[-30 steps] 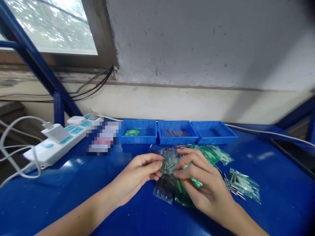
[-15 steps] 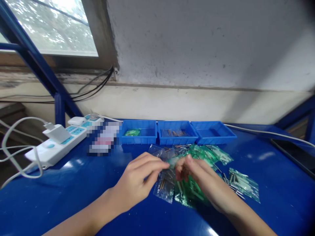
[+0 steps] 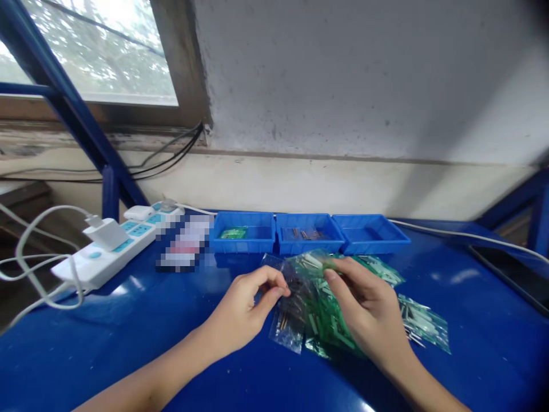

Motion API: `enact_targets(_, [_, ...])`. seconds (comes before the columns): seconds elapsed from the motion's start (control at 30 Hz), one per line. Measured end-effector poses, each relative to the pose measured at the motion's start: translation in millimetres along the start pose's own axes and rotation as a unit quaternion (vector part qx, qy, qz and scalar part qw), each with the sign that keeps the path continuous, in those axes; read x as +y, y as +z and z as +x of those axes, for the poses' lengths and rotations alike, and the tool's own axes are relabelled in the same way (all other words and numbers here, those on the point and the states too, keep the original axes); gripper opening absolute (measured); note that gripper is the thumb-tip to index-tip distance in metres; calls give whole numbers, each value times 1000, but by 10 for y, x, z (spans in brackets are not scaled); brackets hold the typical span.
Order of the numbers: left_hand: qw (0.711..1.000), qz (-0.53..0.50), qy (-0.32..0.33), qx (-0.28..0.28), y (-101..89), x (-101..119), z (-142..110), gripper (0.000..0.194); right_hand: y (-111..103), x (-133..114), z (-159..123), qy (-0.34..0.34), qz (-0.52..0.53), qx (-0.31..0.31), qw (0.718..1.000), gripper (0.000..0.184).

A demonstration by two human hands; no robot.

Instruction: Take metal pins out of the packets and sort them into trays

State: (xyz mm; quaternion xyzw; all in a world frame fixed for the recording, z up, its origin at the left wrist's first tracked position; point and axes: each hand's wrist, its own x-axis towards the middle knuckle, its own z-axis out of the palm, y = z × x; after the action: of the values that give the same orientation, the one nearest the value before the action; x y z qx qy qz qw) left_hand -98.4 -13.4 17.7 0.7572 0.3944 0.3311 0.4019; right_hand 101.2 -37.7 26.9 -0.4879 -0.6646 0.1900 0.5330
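Green bag [image 3: 310, 261] was pinched by right hand [image 3: 372, 303]; left hand [image 3: 246, 304] fingertips were pressed together, grip unclear. Bags [image 3: 332, 320] beneath fingers were part-hidden.

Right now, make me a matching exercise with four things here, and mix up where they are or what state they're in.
Column one:
1. Right hand
2. Leftmost blue tray
3. Middle blue tray
4. Power strip

Column two:
A. Has copper-coloured pins inside
B. Has a white charger plugged in
C. Pinching a clear greenish bag
D. Has a green packet lying inside

Pairs: 1-C, 2-D, 3-A, 4-B
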Motion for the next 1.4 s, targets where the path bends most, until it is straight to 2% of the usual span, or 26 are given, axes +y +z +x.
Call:
enact_targets(0.1, [998, -51, -6, -26, 26, -8, 9, 21, -4, -33, -46, -94, -40, 22, 995, 20])
enact_targets(0.17, [996, -87, -11, -9, 30, -13, 20, 26, -6, -55, -56, -120, -44, 12, 992, 26])
enact_targets(0.23, [984, -170, -59, 11, 19, -10, 32, 25, -7, -70, -51, -150, -40, -7, 988, 31])
enact_targets(0.27, [967, -234, -97, 6, 9, -5, 36, 21, -7, -74, -47, -170, -38, -17, 985, 34])
enact_targets(0.33, [916, -366, -163, -26, -16, 15, 38, 16, -1, -77, -41, -209, -39, -32, 977, 37])
enact_targets(0.4, [877, -440, -184, -52, -38, 38, 34, 27, 11, -78, -47, -235, -46, -37, 970, 40])
enact_targets(0.43, [876, -445, -178, -53, -46, 46, 32, 32, 18, -77, -55, -241, -50, -39, 968, 41])
enact_targets(0.5, [896, -415, -152, -38, -56, 52, 31, 36, 32, -75, -76, -236, -64, -44, 969, 42])
enact_targets(0.57, [923, -363, -126, -26, -66, 44, 38, 32, 44, -73, -96, -201, -82, -49, 975, 40])
enact_targets(0.63, [955, -283, -93, 3, -85, 30, 48, 19, 54, -77, -107, -136, -87, -51, 985, 31])
enact_targets(0.73, [992, -91, 27, 89, -114, 18, 34, 13, 68, -104, -99, 29, -15, -69, 997, 7])
enact_targets(0.77, [989, -23, 86, 116, -115, 18, 17, 14, 73, -118, -91, 98, 36, -84, 991, 6])
enact_targets(0.8, [980, 33, 148, 133, -108, 20, -5, 17, 79, -133, -81, 169, 96, -98, 976, 13])
enact_targets(0.87, [953, 100, 252, 139, -70, 25, -58, 26, 92, -158, -58, 284, 217, -122, 926, 23])
enact_targets(0.93, [934, 126, 308, 127, -14, 29, -106, 32, 101, -169, -37, 335, 305, -129, 882, 27])
enact_targets(1.0, [928, 150, 321, 113, 35, 36, -136, 33, 104, -158, -22, 327, 350, -118, 870, 33])
enact_targets(1.1, [936, 178, 287, 102, 63, 56, -136, 29, 95, -115, -18, 281, 342, -91, 892, 39])
enact_targets(1.2, [973, 123, 189, 51, 43, 73, -105, 19, 77, -85, -31, 224, 249, -75, 939, 22])
enact_targets(1.27, [996, 20, 83, 1, 25, 68, -84, 11, 66, -90, -47, 145, 174, -74, 971, 8])
enact_targets(1.3, [998, -49, 30, -16, 18, 60, -75, 18, 62, -96, -57, 94, 142, -76, 982, 3])
enact_targets(1.4, [968, -236, -84, -20, 10, 36, -51, 43, 64, -109, -91, -60, 55, -85, 993, 16])
